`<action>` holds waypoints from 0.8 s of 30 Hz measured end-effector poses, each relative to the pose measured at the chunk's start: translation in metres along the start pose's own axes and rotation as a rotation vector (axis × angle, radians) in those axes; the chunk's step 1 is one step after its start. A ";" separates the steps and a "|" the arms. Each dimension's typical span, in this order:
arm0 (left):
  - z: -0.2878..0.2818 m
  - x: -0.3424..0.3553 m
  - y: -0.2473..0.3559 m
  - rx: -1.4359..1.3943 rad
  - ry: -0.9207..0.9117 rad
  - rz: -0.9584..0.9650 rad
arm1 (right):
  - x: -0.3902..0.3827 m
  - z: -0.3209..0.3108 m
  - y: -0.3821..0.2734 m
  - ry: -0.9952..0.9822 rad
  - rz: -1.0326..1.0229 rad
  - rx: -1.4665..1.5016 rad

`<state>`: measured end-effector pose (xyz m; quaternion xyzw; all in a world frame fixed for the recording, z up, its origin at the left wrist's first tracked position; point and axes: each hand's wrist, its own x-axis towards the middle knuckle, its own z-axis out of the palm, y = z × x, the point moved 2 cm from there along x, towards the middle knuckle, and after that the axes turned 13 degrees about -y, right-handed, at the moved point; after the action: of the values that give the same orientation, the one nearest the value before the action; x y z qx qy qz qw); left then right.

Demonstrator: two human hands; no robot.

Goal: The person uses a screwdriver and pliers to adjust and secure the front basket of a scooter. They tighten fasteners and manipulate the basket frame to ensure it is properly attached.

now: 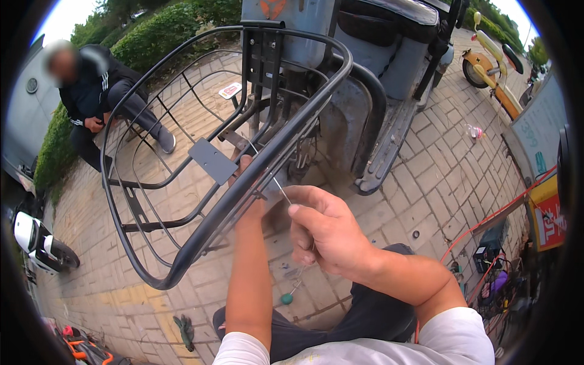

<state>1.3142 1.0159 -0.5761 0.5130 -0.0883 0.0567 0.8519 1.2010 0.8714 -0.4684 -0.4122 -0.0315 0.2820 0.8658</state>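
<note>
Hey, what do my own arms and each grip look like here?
The left arm and right arm emerge bare from short white sleeves. The left grip, partly hidden, and the right grip are ungloved, with no watch or bracelet showing.

The place is outdoors, apparently a streetside: brick paving [447, 167], a leafy hedge [152, 38], a parked yellow scooter [490, 78], bright sky [69, 16].

Left hand [241, 175] partly hidden behind the black basket's rim [182, 263]
</note>
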 end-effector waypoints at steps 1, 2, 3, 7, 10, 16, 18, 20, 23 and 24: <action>-0.004 0.001 -0.004 -0.196 -0.049 0.015 | -0.001 0.002 -0.005 0.021 -0.009 -0.033; -0.001 0.001 -0.003 -0.404 -0.092 0.031 | -0.003 0.004 -0.010 0.047 -0.012 -0.076; -0.001 0.002 -0.001 -0.607 -0.132 0.049 | -0.004 0.006 -0.015 0.069 -0.013 -0.116; 0.005 0.027 -0.008 -0.888 -0.284 0.119 | -0.003 0.014 -0.025 0.114 0.015 -0.200; -0.012 0.035 -0.019 -0.636 -0.243 0.096 | -0.001 0.021 -0.031 0.144 0.047 -0.180; -0.022 0.045 -0.020 -0.461 -0.337 0.046 | 0.010 0.019 -0.036 0.069 0.133 -0.116; -0.018 0.042 -0.020 -0.080 -0.267 0.101 | 0.011 0.021 -0.037 0.069 0.107 -0.156; -0.007 0.031 -0.006 0.247 -0.237 0.071 | 0.009 0.019 -0.035 0.081 0.083 -0.184; -0.008 0.017 0.006 0.722 -0.226 0.219 | 0.014 0.011 -0.024 0.068 0.039 -0.217; -0.011 0.016 0.005 0.863 -0.229 0.221 | 0.018 0.003 -0.012 0.067 0.019 -0.238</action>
<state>1.3299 1.0283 -0.5740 0.8114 -0.2042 0.1216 0.5340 1.2209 0.8768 -0.4607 -0.5215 -0.0317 0.2706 0.8086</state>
